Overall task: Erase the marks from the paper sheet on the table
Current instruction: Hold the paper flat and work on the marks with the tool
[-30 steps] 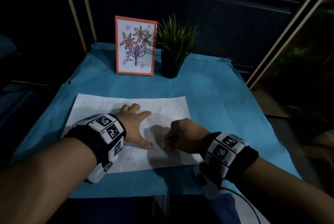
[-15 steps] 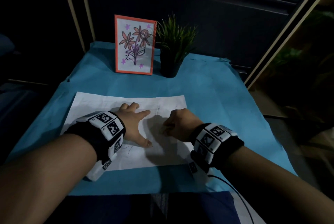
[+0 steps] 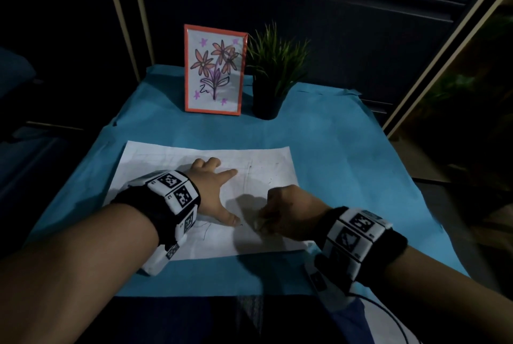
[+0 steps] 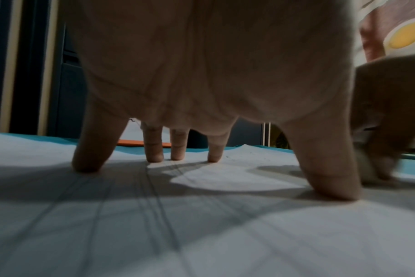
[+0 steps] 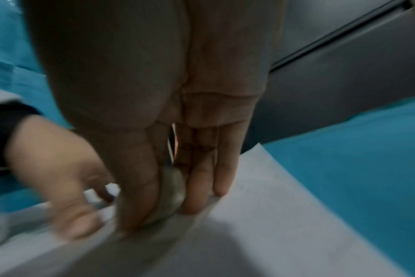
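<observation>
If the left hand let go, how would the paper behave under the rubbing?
The paper looks thin and floppy, with a raised edge in the left wrist view, so it would likely slide or buckle. The left hand presses it with spread fingertips while the right hand rubs the eraser.

White paper sheet (image 3: 177, 160) with faint grey pencil lines, teal-blue cover on the worktop (image 3: 333, 149), pale grey-white eraser (image 5: 172, 195), orange-framed picture (image 3: 215, 69) of orange and purple flowers, green plant (image 3: 274, 57) in black pot, black-and-white patterned wristbands (image 3: 175, 193).
</observation>
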The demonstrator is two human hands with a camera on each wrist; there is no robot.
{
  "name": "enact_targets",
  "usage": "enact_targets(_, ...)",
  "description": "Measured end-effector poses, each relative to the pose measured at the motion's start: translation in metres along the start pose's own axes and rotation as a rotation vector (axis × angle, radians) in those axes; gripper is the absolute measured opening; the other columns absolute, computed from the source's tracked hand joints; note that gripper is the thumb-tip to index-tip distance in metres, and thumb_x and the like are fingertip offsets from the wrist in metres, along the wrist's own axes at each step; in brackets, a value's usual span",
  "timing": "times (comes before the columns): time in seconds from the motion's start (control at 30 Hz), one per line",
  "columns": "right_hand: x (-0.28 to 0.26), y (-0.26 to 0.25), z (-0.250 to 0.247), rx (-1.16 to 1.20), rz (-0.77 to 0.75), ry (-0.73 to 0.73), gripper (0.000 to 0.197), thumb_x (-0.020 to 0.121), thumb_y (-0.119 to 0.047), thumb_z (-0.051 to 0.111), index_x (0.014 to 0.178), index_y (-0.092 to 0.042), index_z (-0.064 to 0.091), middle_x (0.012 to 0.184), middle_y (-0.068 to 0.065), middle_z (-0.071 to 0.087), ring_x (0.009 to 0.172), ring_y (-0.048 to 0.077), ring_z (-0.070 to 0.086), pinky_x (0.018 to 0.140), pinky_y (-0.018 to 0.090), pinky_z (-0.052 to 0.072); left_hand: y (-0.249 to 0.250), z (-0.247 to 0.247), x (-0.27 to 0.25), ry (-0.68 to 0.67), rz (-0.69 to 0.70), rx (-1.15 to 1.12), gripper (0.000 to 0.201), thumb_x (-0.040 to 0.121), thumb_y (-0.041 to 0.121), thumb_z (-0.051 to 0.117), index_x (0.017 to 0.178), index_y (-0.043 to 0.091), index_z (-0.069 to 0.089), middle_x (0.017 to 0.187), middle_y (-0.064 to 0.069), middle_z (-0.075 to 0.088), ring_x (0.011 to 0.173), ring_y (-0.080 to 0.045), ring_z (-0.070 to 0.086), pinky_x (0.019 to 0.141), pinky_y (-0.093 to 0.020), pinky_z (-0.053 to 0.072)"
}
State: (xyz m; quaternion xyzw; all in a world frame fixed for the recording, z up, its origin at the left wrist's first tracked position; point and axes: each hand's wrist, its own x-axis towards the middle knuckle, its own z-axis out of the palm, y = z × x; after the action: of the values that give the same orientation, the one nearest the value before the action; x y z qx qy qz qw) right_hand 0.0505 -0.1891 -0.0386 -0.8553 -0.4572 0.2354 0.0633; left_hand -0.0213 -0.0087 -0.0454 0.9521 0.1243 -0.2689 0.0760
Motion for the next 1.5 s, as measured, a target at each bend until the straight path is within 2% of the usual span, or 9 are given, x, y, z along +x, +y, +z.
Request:
enact_targets(0.13,0.009,0.002,-0.006,0.038,0.086,0.093,0.026,0.084,-0.026,0.068,0.108,-0.018,0.071,0.106,0.002,0.066,0.101,0.020,0.059,0.079,0.022,0.045,0.001,0.000,0.000,0.006,-0.006,0.014,0.109,0.070,0.076,0.062,0.152,0.038,0.001,0.160,0.001,-0.004,0.145,-0.028,0.000,0.115,-0.045,0.020)
enact_targets(0.3,-0.008,0.000,-0.001,-0.011,0.009,-0.039,0.017,0.083,-0.025,0.069,0.098,-0.019,0.073,0.076,-0.013,0.055,0.083,0.007,0.051,0.069,0.018,0.037,0.000,0.001,0.001,-0.004,-0.007,0.022,0.112,0.068,0.077,0.062,0.152,0.038,-0.001,0.160,0.000,-0.006,0.146,-0.028,-0.002,0.117,-0.047,0.018)
enact_targets(0.5,0.002,0.001,-0.003,-0.003,0.024,0.087,0.022,0.085,-0.022,0.064,0.103,-0.011,0.072,0.100,0.008,0.067,0.097,0.023,0.059,0.082,0.033,0.050,-0.002,0.001,0.000,-0.035,-0.006,0.023,0.118,0.065,0.079,0.063,0.152,0.038,-0.006,0.161,0.000,-0.009,0.147,-0.028,-0.005,0.117,-0.051,0.016)
enact_targets(0.67,-0.009,0.004,0.003,-0.002,-0.033,-0.031,0.020,0.085,-0.026,0.067,0.103,-0.021,0.073,0.072,-0.016,0.045,0.084,0.009,0.048,0.071,0.018,0.034,-0.002,0.002,0.004,-0.038,-0.014,0.053,0.122,0.062,0.082,0.063,0.152,0.038,-0.008,0.161,0.000,-0.009,0.147,-0.028,-0.004,0.117,-0.052,0.017)
enact_targets(0.83,-0.001,0.005,0.003,0.033,-0.021,0.085,0.025,0.081,-0.022,0.070,0.105,-0.016,0.073,0.106,0.004,0.068,0.102,0.020,0.059,0.078,0.022,0.043,-0.001,0.001,0.003,-0.044,-0.021,0.065,0.121,0.064,0.081,0.062,0.152,0.037,-0.008,0.161,0.001,-0.009,0.147,-0.028,-0.004,0.117,-0.052,0.017)
enact_targets(1.03,-0.012,0.007,0.005,-0.023,-0.089,-0.040,0.018,0.083,-0.028,0.069,0.099,-0.022,0.074,0.068,-0.016,0.044,0.083,0.008,0.049,0.071,0.020,0.034,0.001,0.000,0.000,-0.048,-0.023,0.067,0.121,0.065,0.080,0.062,0.152,0.037,-0.009,0.161,0.000,-0.010,0.147,-0.028,-0.004,0.117,-0.051,0.016)
enact_targets(1.2,-0.011,0.007,0.010,-0.016,-0.093,0.079,0.017,0.085,-0.026,0.066,0.099,-0.022,0.074,0.067,-0.014,0.040,0.079,0.008,0.045,0.061,0.018,0.031,0.000,-0.001,0.000,-0.050,-0.025,0.063,0.120,0.065,0.081,0.062,0.151,0.037,-0.009,0.161,0.000,-0.011,0.147,-0.028,-0.005,0.118,-0.050,0.014)
enact_targets(1.37,-0.019,0.010,0.012,-0.002,-0.101,-0.075,0.025,0.083,-0.037,0.067,0.097,-0.017,0.073,0.076,-0.010,0.048,0.079,0.013,0.049,0.070,0.024,0.038,-0.001,0.001,0.002,-0.059,-0.024,0.061,0.121,0.064,0.081,0.061,0.151,0.038,-0.011,0.161,0.000,-0.013,0.147,-0.028,-0.007,0.118,-0.052,0.013)
enact_targets(1.5,-0.014,0.008,0.006,0.019,-0.057,0.045,0.018,0.082,-0.026,0.067,0.098,-0.022,0.075,0.068,-0.012,0.048,0.083,0.012,0.054,0.069,0.023,0.040,-0.003,0.001,0.002,-0.057,-0.022,0.057,0.122,0.063,0.082,0.061,0.151,0.038,-0.011,0.161,0.000,-0.013,0.147,-0.028,-0.007,0.118,-0.053,0.013)
